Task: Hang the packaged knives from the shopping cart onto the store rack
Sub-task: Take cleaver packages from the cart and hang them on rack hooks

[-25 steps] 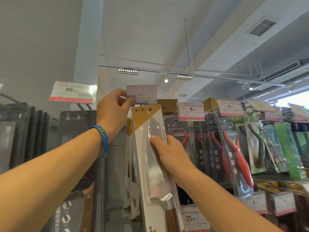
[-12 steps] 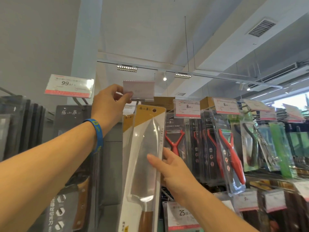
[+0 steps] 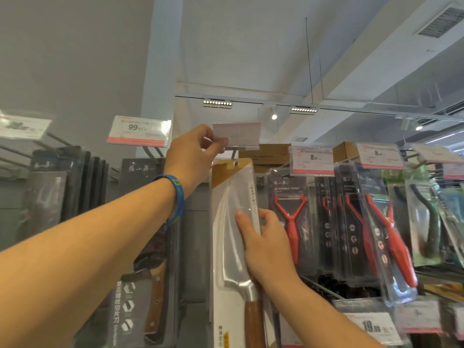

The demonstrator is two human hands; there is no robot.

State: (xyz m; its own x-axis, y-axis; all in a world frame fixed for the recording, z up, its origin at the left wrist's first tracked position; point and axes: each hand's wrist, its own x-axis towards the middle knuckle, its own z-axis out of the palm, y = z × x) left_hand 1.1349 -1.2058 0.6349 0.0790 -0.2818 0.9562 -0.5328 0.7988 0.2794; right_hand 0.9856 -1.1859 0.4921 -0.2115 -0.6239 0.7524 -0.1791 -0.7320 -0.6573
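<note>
Your left hand point(image 3: 198, 154) is up at the top of the store rack point(image 3: 197, 252). Its thumb and forefinger pinch the left end of the clear price tag holder point(image 3: 237, 135), which is tipped up above its hook point(image 3: 234, 154). A blue wristband point(image 3: 176, 198) sits on that wrist.

Your right hand point(image 3: 267, 243) grips the packaged knife point(image 3: 226, 237) by its right edge, thumb on the clear front and the other fingers curled behind. The pack stands upright against the rack, gold card end up and wooden handle down. Its hanging hole is right at the hook, just under the lifted holder (I cannot tell whether the hook has gone through the hole).

To the left, just beside your left forearm, hang dark knife packs point(image 3: 140, 259) under a tag reading 99 point(image 3: 139, 131). To the right of the knife hang red peelers point(image 3: 291, 222) in clear packs, with a tag reading 8 point(image 3: 311, 159) above them. More red-handled tools point(image 3: 391, 242) hang further right. Cardboard boxes point(image 3: 268, 151) sit on top of the rack behind the tags, and a tag reading 19 point(image 3: 371, 329) shows low at the right.
</note>
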